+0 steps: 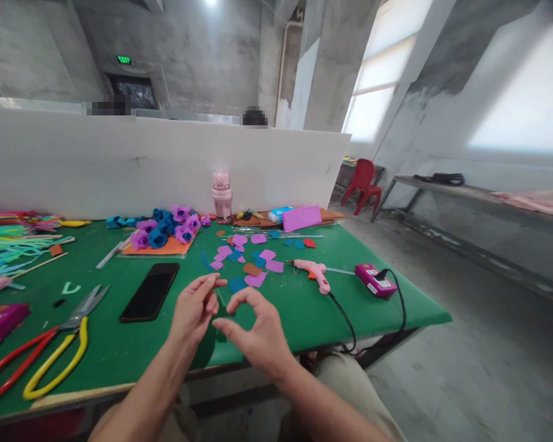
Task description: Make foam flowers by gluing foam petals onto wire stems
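My left hand [194, 310] is over the front of the green table [304, 307], its fingers pressed together in a pinch at the upper end of a thin green stick [221, 301]. My right hand [254, 331] is just to the right, its index finger and thumb curled in an arc. The thumb presses a dark green piece [206, 355] that hangs over the table's front edge. Beyond the hands lie several cut pink, blue and brown foam scraps [253, 261]. A black phone [150, 291] lies left of my left hand.
A pink glue gun [314, 273] and its cord lead to a pink power block [375, 280] on the right. Yellow and red scissors [50, 353] lie at the left front. Purple and blue paper flowers [166, 228], a pink bottle [222, 196] and coloured strips [9, 245] sit farther back before a white partition.
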A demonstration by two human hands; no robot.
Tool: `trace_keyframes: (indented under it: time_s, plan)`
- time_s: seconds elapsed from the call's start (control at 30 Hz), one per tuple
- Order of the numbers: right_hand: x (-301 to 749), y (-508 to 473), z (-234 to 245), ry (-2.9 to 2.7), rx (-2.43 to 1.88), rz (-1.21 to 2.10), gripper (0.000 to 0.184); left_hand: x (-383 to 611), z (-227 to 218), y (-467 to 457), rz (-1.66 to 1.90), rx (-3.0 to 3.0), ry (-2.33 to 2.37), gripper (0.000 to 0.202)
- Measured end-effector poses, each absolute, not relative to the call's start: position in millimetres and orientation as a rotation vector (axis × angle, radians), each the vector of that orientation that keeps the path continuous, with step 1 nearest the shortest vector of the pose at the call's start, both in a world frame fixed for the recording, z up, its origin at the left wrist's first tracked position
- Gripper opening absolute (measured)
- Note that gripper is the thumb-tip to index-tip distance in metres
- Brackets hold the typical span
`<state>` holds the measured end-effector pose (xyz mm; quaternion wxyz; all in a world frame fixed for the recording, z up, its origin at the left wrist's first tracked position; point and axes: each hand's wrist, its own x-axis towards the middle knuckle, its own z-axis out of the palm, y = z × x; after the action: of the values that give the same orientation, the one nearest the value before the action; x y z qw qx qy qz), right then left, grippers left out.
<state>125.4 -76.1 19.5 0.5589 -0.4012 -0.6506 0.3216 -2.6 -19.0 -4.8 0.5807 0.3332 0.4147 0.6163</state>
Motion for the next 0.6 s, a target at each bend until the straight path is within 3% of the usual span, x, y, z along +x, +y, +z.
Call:
trace_keyframes:
  time_s: [0.23, 0.6]
  plan:
    - [164, -33, 6, -1.274, -1.135, 0.834, 0.022, -5, -4, -22, 1.233, 0.687, 0.739, 0.019]
    - [176, -24, 0, -0.912, -0.9, 1.225, 0.017, 5, -14, -23, 1.136, 0.744, 0.692, 0.019]
